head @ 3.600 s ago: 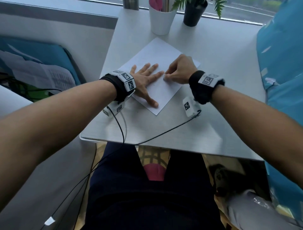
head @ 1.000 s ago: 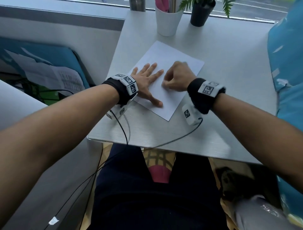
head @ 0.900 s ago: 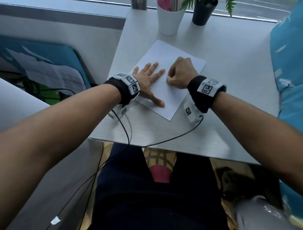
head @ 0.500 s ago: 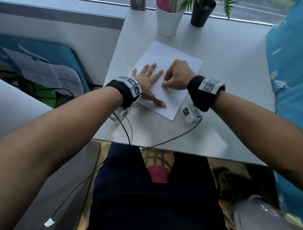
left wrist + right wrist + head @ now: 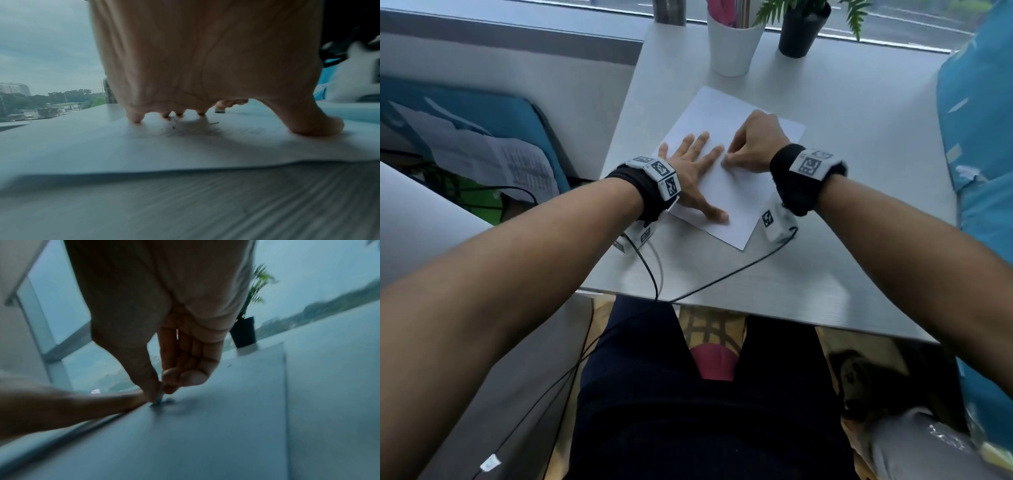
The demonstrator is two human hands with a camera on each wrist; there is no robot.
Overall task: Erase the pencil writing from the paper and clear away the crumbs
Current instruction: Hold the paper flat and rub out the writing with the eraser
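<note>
A white sheet of paper (image 5: 736,198) lies at an angle on the pale table (image 5: 842,240). My left hand (image 5: 695,164) presses flat on the sheet's left half, fingers spread and straight. My right hand (image 5: 726,161) is curled just right of it. Its thumb and fingertips pinch a small eraser (image 5: 159,398) whose tip touches the paper (image 5: 226,418). Dark eraser crumbs (image 5: 173,125) and faint pencil marks lie on the sheet (image 5: 123,146) by my left fingertips. More crumbs (image 5: 165,401) sit under the eraser tip.
A white cup (image 5: 732,44), a black plant pot (image 5: 799,34) and a metal cylinder (image 5: 669,12) stand at the table's far edge by the window. A blue cushion (image 5: 983,102) borders the right side. Wrist cables (image 5: 722,277) trail over the near edge. Loose papers (image 5: 493,157) lie left.
My right hand has shifted back and forth over the middle of the paper with the eraser pinched. My left hand has stayed flat on the sheet.
</note>
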